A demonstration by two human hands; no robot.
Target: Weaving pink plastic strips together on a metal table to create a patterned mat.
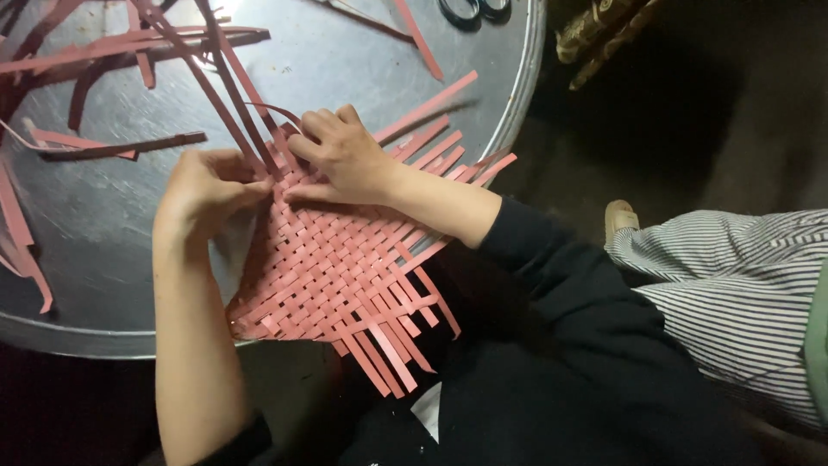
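A round grey metal bench (103, 250) with a raised rim fills the upper left of the head view, its top scuffed and catching a glare near the far edge; the floor around it lies in deep shadow. A pink woven mat (345, 267) of flat strips rests partly on the bench and partly over its near rim, toward the person's lap, loose strip ends fanning out at its corners. Both hands work at the mat's far corner. The left hand (203, 194), wrist bent, has its grip pinched narrow on strips at the mat's edge, fingertips touching the weave. The right hand (341, 155) lies just beside it, palm down on the mat, fingers curled close and pressing a strip (250, 99) that runs up and away across the bench; whether it pinches that strip or only holds it down cannot be told. The two hands nearly touch. Loose pink strips (103, 52) lie scattered across the far and left parts of the bench, some crossing each other. A pair of scissors (474, 9) sits at the far rim, well apart from the hands. At right, a striped trouser leg (733, 285) and a pale shoe (621, 216) belong to another person.
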